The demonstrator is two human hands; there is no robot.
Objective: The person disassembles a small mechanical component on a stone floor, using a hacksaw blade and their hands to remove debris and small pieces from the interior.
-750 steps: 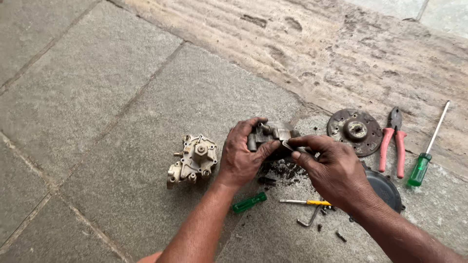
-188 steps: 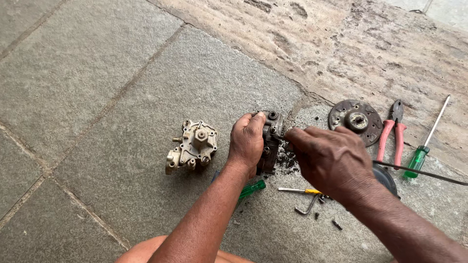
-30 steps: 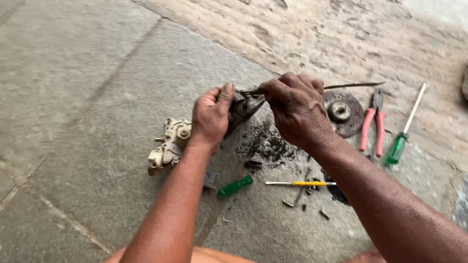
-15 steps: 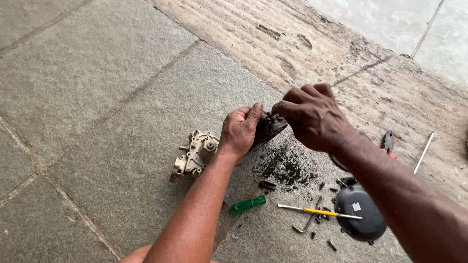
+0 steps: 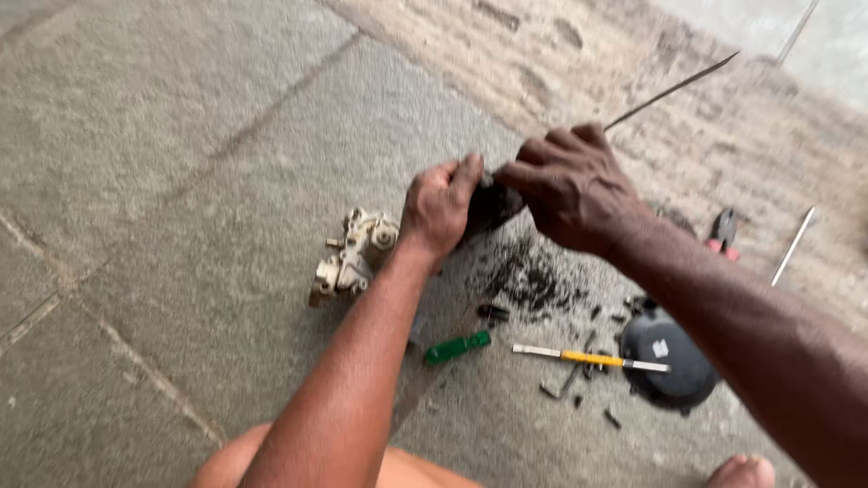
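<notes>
two hands, left hand (image 5: 440, 206) and right hand (image 5: 571, 185), grip one dark part (image 5: 493, 206).

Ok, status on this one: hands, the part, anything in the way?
Left hand clamps dark metal part on the stone floor. Right hand grips thin rod, working at it. Black debris beneath; nothing blocking.

Both hands (image 5: 506, 194) on dark part (image 5: 488, 206)
</notes>
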